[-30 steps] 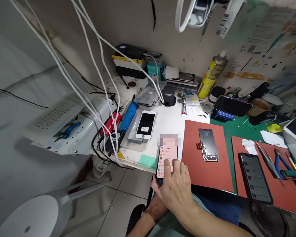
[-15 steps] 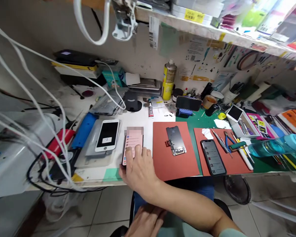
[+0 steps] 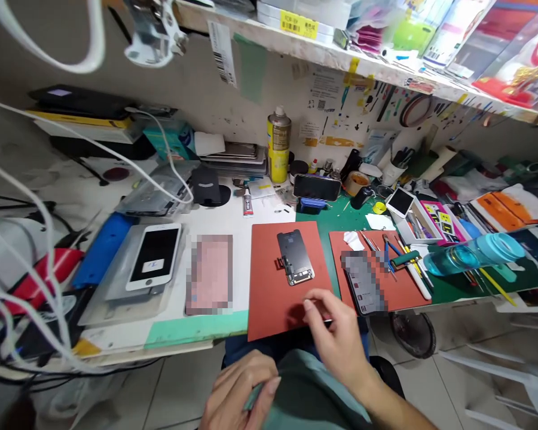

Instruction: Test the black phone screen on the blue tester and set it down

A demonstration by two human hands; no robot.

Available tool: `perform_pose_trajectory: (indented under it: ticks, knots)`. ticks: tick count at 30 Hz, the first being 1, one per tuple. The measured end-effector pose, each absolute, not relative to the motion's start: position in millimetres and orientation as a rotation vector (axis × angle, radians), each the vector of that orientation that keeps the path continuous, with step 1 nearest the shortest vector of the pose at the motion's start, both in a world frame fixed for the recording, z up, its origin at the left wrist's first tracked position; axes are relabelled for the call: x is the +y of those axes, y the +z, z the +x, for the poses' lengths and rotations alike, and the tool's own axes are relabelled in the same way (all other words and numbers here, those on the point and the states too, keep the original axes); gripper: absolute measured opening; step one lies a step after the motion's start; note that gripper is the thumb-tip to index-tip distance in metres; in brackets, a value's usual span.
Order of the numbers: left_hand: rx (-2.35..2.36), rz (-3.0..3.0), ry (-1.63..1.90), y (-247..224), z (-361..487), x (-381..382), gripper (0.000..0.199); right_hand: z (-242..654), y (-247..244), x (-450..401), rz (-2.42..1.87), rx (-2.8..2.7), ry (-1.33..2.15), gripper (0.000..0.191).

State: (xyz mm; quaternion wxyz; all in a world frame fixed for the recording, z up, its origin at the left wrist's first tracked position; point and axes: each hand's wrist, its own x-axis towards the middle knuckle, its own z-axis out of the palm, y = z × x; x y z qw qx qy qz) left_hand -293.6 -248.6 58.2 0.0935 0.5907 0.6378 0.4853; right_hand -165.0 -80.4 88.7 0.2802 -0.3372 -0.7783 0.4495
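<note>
The table (image 3: 235, 218) carries the work. Near its left end, a blue cylindrical item (image 3: 105, 248) lies beside a translucent plastic case (image 3: 112, 304). A white phone (image 3: 156, 251) lies face up on the case. To the right, a second phone (image 3: 209, 275), its pink display pixelated, lies on the white surface near the front edge. A green strip (image 3: 192, 329) runs along that edge.

The left hand (image 3: 242, 388) is off the table, in front of the front edge, above the lap. Its fingers are bent and pressed together; the thumb stands apart.

The left red mat (image 3: 266, 313) lies at the front edge. The display panel (image 3: 295, 254) rests on it, right of centre, tilted relative to the mat sides, flex cable to the left.

The right hand (image 3: 338, 334) is at the mat's front right corner, below the panel. Its fingers are half curled, thumb near index finger; whether they pinch anything cannot be told.

Farther right, a dark phone (image 3: 365, 286), partly pixelated, lies on the right red mat (image 3: 406, 297), left of the blue-handled pliers (image 3: 388, 254). A blue bottle (image 3: 470, 254) lies beyond that mat's right edge
</note>
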Motion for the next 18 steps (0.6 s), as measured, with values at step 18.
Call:
perform_pose_trajectory:
  ticks: [18]
  knots:
    - [1.666,1.86,1.348,60.1,-279.6,-188.7,0.022,-94.5,70.3,-18.1,-1.252,-2.123,0.353,0.041]
